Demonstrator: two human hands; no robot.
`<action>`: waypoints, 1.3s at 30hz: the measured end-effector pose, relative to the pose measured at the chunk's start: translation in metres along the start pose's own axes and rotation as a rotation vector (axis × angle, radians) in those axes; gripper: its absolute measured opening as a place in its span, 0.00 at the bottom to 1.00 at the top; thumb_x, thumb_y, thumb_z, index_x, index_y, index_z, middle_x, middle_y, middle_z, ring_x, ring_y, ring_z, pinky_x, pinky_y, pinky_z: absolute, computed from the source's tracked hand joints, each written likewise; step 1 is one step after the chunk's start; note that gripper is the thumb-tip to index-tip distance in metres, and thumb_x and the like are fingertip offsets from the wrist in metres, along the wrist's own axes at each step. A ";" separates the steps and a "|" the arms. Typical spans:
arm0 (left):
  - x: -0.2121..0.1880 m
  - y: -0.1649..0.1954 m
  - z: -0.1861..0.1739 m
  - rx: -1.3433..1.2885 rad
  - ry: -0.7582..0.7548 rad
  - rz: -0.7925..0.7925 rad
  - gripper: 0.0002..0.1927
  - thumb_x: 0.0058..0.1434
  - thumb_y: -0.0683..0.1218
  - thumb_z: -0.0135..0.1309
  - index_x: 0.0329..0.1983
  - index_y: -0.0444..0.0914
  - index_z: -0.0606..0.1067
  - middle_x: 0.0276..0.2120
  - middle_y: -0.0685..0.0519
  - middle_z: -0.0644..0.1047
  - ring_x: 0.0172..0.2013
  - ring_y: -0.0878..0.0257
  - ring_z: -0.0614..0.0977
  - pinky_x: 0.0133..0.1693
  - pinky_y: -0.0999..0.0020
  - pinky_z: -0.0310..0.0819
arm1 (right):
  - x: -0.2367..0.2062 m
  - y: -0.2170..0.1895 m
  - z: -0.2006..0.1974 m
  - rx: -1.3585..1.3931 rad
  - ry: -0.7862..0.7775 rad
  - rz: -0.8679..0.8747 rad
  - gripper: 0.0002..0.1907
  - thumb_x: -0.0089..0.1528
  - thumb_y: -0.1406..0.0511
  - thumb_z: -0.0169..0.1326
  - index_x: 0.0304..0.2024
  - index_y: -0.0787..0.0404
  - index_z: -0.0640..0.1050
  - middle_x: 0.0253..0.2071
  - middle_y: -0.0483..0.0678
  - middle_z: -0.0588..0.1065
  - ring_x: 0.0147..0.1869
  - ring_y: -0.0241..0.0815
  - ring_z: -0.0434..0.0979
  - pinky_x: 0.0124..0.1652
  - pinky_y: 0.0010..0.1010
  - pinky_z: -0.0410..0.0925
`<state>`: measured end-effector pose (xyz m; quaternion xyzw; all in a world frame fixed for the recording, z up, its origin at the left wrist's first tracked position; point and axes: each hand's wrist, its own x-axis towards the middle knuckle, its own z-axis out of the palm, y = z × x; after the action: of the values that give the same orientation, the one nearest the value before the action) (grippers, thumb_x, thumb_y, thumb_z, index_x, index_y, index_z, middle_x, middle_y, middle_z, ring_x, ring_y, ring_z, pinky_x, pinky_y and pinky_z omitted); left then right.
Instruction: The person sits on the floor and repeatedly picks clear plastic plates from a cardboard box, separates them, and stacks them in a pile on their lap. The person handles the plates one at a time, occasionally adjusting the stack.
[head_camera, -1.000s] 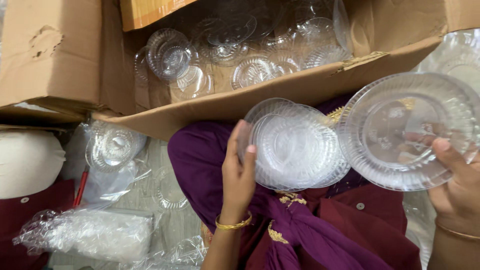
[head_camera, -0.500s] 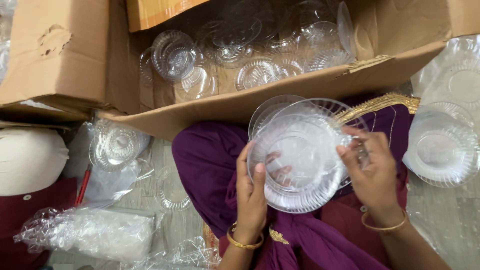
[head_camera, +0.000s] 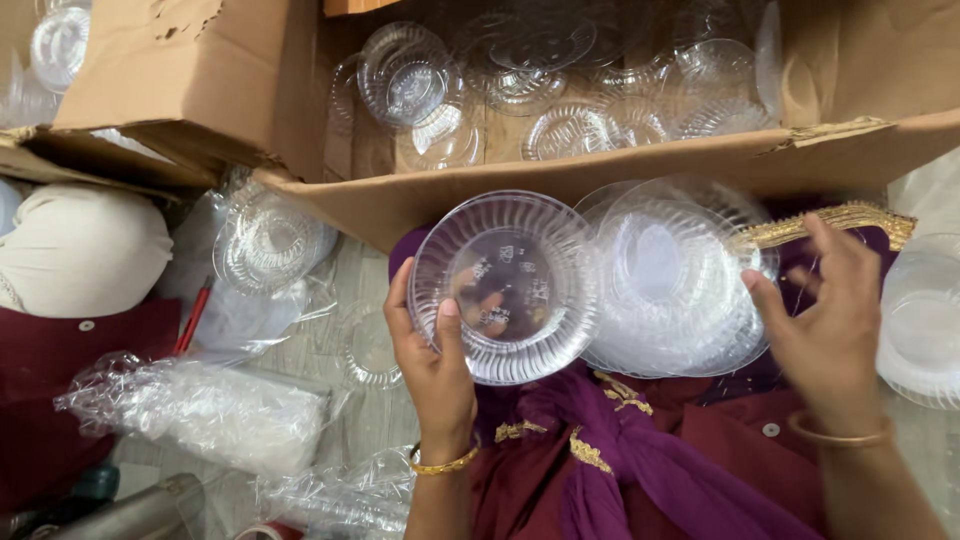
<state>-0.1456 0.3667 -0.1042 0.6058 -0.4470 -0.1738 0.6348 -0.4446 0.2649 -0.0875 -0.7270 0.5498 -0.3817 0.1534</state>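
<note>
While the left hand (head_camera: 432, 365) grips one clear plastic bowl (head_camera: 505, 287) by its lower left rim, with the thumb on the inside and the fingers behind it, the bowl is tilted so that its ribbed inside faces the camera. The bowl is above the person's lap, just in front of the near wall of a big cardboard box (head_camera: 560, 185). Just beside it, on the right, there is a stack of clear bowls (head_camera: 672, 280) lying on the purple cloth (head_camera: 610, 450) of the lap, and the edge of the held bowl overlaps this stack. The right hand (head_camera: 830, 315) is open, with the fingers spread; the fingertips are at the right edge of the stack, but I cannot tell if they really touch it. Inside the box many more clear bowls lie loose and mixed. At the far right there is another pile of bowls (head_camera: 922, 330). On the left side, on the floor, a single bowl in plastic wrap (head_camera: 268, 240) is near a crumpled plastic bag (head_camera: 200, 410).
</note>
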 end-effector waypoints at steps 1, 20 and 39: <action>-0.001 0.002 0.001 -0.167 -0.002 -0.145 0.25 0.76 0.39 0.43 0.75 0.35 0.55 0.59 0.33 0.72 0.52 0.44 0.82 0.49 0.56 0.78 | -0.002 -0.004 0.004 -0.187 0.032 -0.174 0.26 0.62 0.72 0.60 0.62 0.74 0.69 0.55 0.67 0.70 0.55 0.53 0.73 0.51 0.34 0.71; -0.016 -0.002 0.025 -0.515 -0.128 -0.442 0.26 0.74 0.43 0.43 0.73 0.35 0.56 0.56 0.42 0.77 0.51 0.57 0.83 0.50 0.64 0.83 | -0.002 -0.012 0.024 0.624 -0.250 0.475 0.14 0.69 0.69 0.50 0.55 0.71 0.75 0.47 0.54 0.79 0.46 0.44 0.83 0.41 0.31 0.79; 0.009 0.008 -0.017 -0.391 0.167 -0.404 0.28 0.69 0.42 0.47 0.72 0.37 0.58 0.57 0.40 0.74 0.44 0.53 0.83 0.40 0.61 0.84 | 0.005 0.000 -0.002 0.298 -0.028 0.179 0.18 0.70 0.70 0.51 0.61 0.74 0.73 0.56 0.57 0.77 0.60 0.46 0.78 0.58 0.33 0.71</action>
<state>-0.1299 0.3722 -0.0915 0.5610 -0.2213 -0.3291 0.7266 -0.4458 0.2609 -0.0840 -0.6496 0.5473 -0.4336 0.3008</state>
